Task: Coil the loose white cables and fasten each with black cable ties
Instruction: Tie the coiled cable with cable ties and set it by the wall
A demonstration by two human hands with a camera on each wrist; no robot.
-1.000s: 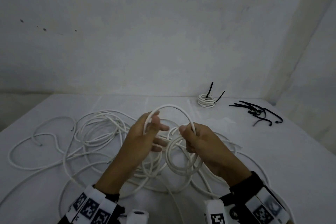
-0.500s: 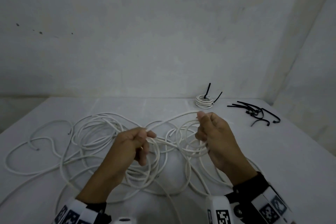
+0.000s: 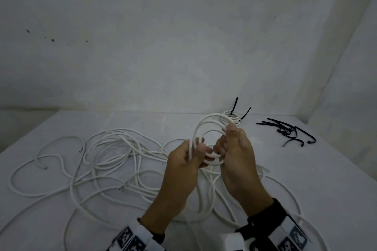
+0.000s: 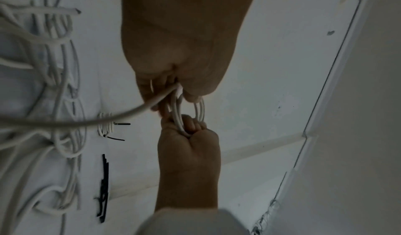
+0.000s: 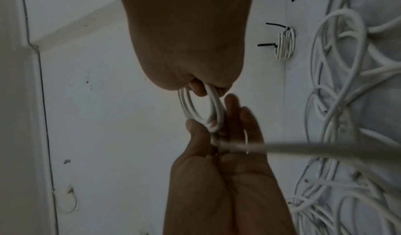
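Observation:
A small coil of white cable is held upright above the table between both hands. My right hand grips its right side, thumb on top and fingers curled through the loops. My left hand pinches the left side, where the cable's loose tail drops to the table. In the left wrist view the coil runs from the left hand's fingertips into the right fist. The right wrist view shows the coil between the two hands.
Loose white cables sprawl over the white table's left and middle. A finished coil with black ties lies at the back by the wall. Several loose black cable ties lie at the back right.
My left hand, which had drawn a length of cable out to the left, has come back to the right hand. Another loop now lies on the coil, and both hands are higher.

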